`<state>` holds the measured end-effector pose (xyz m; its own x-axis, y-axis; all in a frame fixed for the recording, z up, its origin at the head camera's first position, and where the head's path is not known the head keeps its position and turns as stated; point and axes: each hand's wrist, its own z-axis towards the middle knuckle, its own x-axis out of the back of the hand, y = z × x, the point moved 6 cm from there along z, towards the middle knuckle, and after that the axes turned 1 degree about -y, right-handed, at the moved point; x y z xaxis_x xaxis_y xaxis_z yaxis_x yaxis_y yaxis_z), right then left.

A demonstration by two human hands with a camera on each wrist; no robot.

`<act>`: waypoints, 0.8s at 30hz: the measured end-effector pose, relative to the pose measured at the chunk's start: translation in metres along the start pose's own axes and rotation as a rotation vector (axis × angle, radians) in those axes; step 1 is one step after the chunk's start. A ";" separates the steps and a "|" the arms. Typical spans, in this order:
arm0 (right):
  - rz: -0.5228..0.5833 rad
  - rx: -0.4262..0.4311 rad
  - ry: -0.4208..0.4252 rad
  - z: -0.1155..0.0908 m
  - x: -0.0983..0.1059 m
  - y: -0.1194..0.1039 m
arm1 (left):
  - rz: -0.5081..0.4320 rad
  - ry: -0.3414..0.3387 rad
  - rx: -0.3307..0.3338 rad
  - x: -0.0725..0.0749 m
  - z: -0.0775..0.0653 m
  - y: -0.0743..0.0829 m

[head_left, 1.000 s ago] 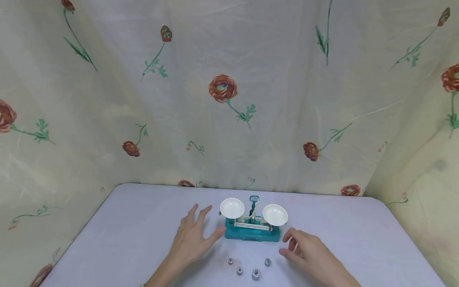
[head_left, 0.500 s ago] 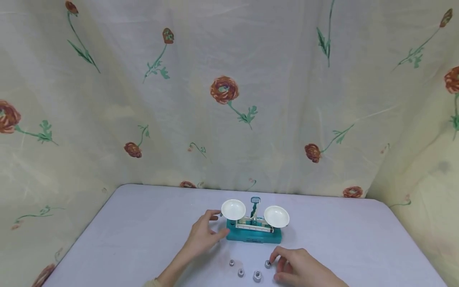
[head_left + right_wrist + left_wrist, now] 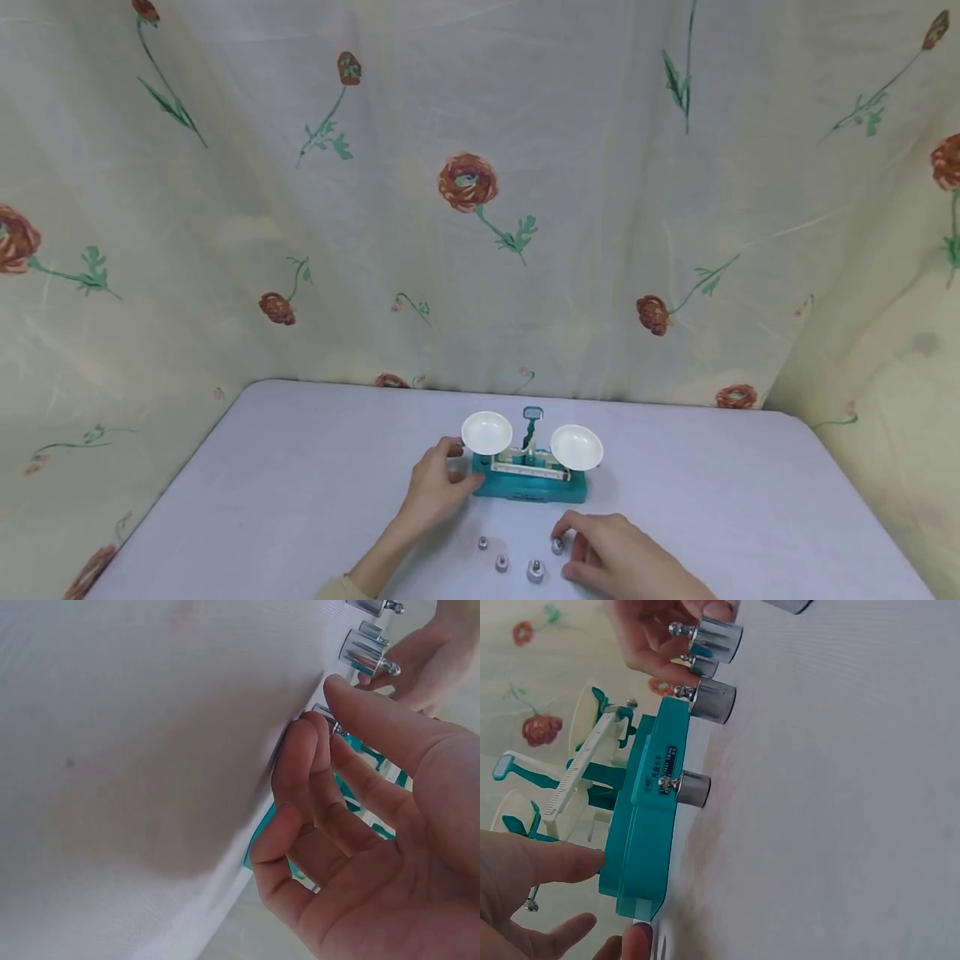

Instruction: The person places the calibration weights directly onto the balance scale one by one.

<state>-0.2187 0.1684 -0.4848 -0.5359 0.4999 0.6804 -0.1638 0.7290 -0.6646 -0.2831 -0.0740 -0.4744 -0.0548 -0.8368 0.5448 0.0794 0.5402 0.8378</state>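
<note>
A teal balance scale [image 3: 528,486] with two white pans stands on the table. At its left end, my left hand [image 3: 437,483] holds the base, thumb at the front corner and fingers bent round the side. In front of the scale stand several small metal weights with knobs. My right hand [image 3: 618,554] is at the rightmost weight [image 3: 557,546]. The index fingertip meets this weight, while the thumb stays apart from it in the head view. In the right wrist view, fingers partly cover the same weight [image 3: 325,716].
A larger weight [image 3: 536,572] stands close to my right thumb. Two smaller weights, one at left [image 3: 482,542] and one nearer me [image 3: 502,564], are on the pale tabletop [image 3: 300,500]. A flower-patterned curtain [image 3: 570,208] hangs behind the table.
My left hand has moved right and its fingers have bent in onto the scale's left end. My right hand has come down and left, from beside the scale to the rightmost weight.
</note>
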 end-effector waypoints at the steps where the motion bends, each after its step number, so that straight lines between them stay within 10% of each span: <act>1: -0.002 0.003 0.002 0.001 0.000 0.000 | -0.003 -0.001 0.005 -0.001 0.001 -0.001; 24: -0.045 0.008 0.036 0.007 0.001 -0.003 | 0.001 -0.084 0.010 -0.008 0.009 0.004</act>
<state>-0.2246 0.1639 -0.4843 -0.4974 0.4835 0.7203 -0.1934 0.7476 -0.6354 -0.2916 -0.0642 -0.4757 -0.1383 -0.8262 0.5461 0.0692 0.5420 0.8375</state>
